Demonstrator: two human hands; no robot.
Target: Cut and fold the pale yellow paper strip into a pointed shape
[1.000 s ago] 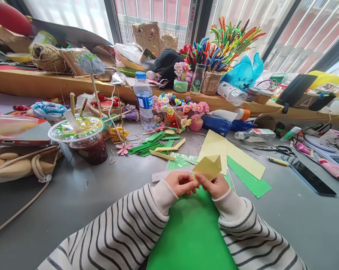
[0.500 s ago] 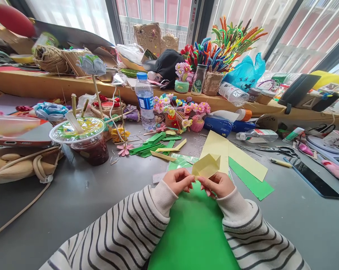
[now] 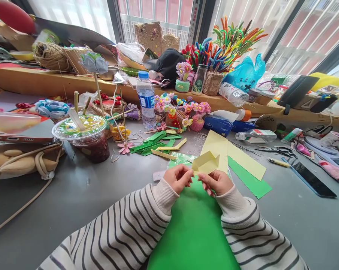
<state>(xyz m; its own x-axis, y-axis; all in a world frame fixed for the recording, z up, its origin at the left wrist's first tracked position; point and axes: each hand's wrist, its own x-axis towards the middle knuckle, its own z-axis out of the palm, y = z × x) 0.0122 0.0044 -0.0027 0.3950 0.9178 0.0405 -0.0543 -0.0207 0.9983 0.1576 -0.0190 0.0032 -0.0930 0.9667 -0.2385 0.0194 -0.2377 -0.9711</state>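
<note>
Between my two hands is a small piece of folded yellow paper (image 3: 205,164), creased into a boxy shape with raised edges. The fingertips of my left hand (image 3: 179,177) pinch its near left corner. My right hand (image 3: 216,182) pinches the near edge just beside, thumb and forefinger together. Below both hands a large green sheet (image 3: 196,228) stretches toward me over the table edge. Behind the folded piece lie yellow paper sheets (image 3: 246,159), partly over a green paper strip (image 3: 255,183).
Folded green paper strips (image 3: 151,145) lie ahead to the left. A drink cup (image 3: 87,144) and a water bottle (image 3: 146,101) stand on the grey table (image 3: 124,180). At right are scissors (image 3: 281,150), a cutter (image 3: 278,162) and a phone (image 3: 309,178). Craft flowers line the back.
Both hands stay on the folded yellow paper with only slight finger movement. The whole view has shifted a little.
</note>
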